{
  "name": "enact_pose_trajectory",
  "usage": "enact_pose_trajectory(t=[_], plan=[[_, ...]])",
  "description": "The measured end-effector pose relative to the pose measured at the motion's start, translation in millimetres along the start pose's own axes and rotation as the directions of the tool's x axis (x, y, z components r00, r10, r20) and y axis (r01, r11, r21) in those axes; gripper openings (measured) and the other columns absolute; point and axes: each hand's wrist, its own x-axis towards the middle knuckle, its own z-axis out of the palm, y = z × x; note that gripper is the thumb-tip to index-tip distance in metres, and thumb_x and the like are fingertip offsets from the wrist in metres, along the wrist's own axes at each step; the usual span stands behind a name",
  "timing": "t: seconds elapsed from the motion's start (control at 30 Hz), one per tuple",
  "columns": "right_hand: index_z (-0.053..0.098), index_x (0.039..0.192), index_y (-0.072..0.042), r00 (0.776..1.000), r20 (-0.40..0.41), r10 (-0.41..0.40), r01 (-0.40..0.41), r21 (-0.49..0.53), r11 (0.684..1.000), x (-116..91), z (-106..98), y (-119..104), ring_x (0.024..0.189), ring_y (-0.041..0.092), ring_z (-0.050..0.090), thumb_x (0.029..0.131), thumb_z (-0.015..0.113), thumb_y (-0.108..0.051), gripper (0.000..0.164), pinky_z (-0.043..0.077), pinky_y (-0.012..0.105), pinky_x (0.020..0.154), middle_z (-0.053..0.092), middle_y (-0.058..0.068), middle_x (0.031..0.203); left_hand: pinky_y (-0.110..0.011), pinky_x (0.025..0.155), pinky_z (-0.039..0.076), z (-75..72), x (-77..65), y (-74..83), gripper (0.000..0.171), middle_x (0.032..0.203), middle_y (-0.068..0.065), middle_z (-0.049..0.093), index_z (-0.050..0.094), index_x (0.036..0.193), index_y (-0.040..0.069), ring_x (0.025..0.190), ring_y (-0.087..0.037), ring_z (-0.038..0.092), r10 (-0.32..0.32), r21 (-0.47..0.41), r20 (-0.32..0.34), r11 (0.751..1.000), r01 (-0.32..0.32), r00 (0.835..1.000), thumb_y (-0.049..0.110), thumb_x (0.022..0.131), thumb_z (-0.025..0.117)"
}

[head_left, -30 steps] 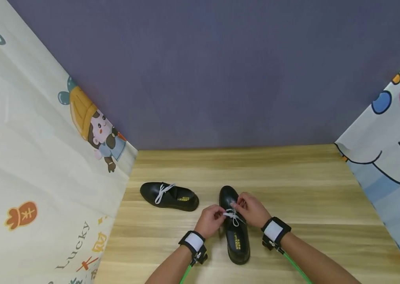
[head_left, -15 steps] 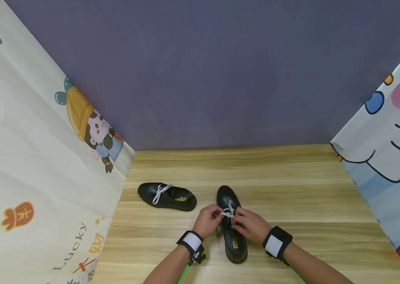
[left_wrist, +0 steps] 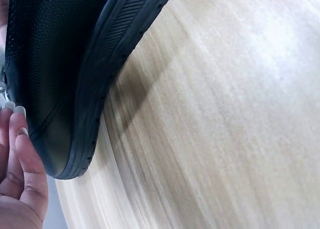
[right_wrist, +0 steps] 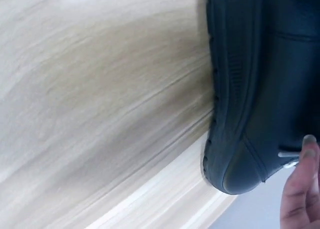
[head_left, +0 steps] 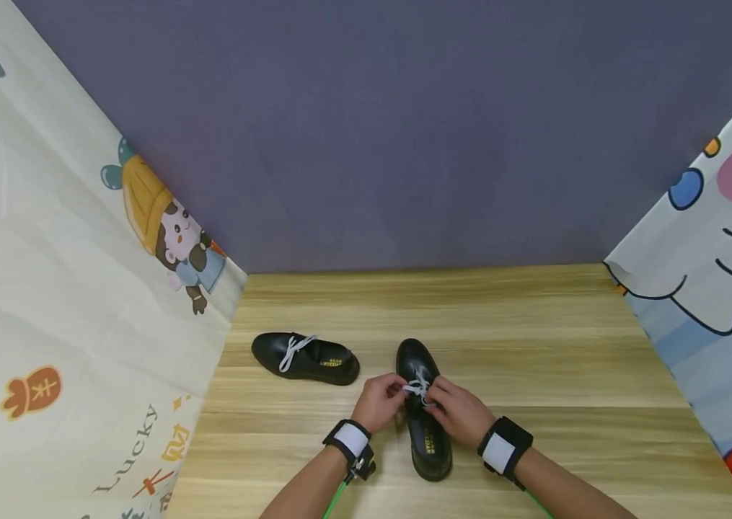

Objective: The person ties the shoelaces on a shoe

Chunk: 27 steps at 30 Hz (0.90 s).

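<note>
A black leather shoe (head_left: 429,440) stands on the wooden tabletop, toe pointing away from me. White shoelaces (head_left: 417,386) cross its front in a bow. From the left side, my left hand (head_left: 378,404) pinches a lace loop between thumb and fingertips. My right hand (head_left: 463,412) reaches over the shoe's right side and pinches the lace near the knot. The left wrist view shows my left fingers (left_wrist: 32,161) at the upper edge of the shoe (left_wrist: 55,64). In the right wrist view my right hand (right_wrist: 302,189) is at the lace (right_wrist: 289,154); its exact grip is partly cut off.
A second black shoe (head_left: 303,359) with a tied white bow lies to the left, toe leftward. The wooden tabletop (head_left: 534,339) meets a dark grey-blue panel (head_left: 404,144) behind. Printed cloths hang left (head_left: 80,303) and right (head_left: 716,360). Green cables (head_left: 335,499) run from the wrist cameras.
My right hand has shifted from the front of the laces back toward the shoe opening and now pinches by the knot. My left hand keeps its hold. The view has shifted slightly.
</note>
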Motion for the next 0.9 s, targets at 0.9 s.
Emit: enact_pose_trajectory(t=[0.9], plan=[[0.065,0.078,-0.011,0.985,-0.173,-0.006,0.012,0.034,0.999,-15.5,-5.6,21.6,0.072,0.003,0.054,0.075,0.079,0.008,0.023,0.050,0.025,0.062,0.056,-0.006,0.080,-0.021,0.055,0.048,-9.5,-9.3,-27.8,0.013,0.067,0.000,0.065,0.074,0.076,0.006,0.060,-0.012,0.063,0.473,0.545,-0.126,0.767,-0.338,0.872,-0.006,0.071,0.076]])
